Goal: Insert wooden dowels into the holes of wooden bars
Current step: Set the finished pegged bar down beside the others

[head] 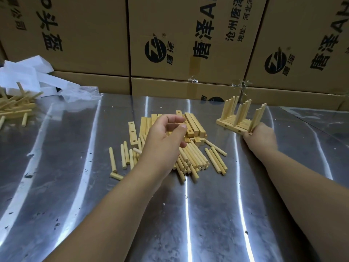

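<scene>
- Desk (75, 186): shiny sheet metal, streaked with glare, scuffed and dotted with small crumbs.
- Dowels (190, 159): pale, smooth round sticks of wood. They lie loose in a flat pile at the middle of the desk, with a few strays rolled off to either side.
- Bars (192, 125): square-sectioned pale wood with drilled round holes. They are stacked just beyond the dowels, toward the far edge.
- Lone bar (132, 134): lies flat just left of the stack, three holes facing up.
- Pegged bars (239, 118): lie side by side toward the far right, with rows of dowels standing upright from them.
- Left hand (164, 137): hovers over the pile and stack, fingers loosely curled, thumb apart from them, holding nothing.
- Right hand (260, 137): touches the near end of the pegged bars. Its fingers are tucked out of sight, so I cannot tell the grip.
- Heap (15, 106): more tangled wooden pieces at the far left edge.
- Foam (28, 72) and film (79, 93): white blocks and crinkled clear plastic, far left.
- Boxes (179, 44): brown printed cardboard, walling the far edge.
</scene>
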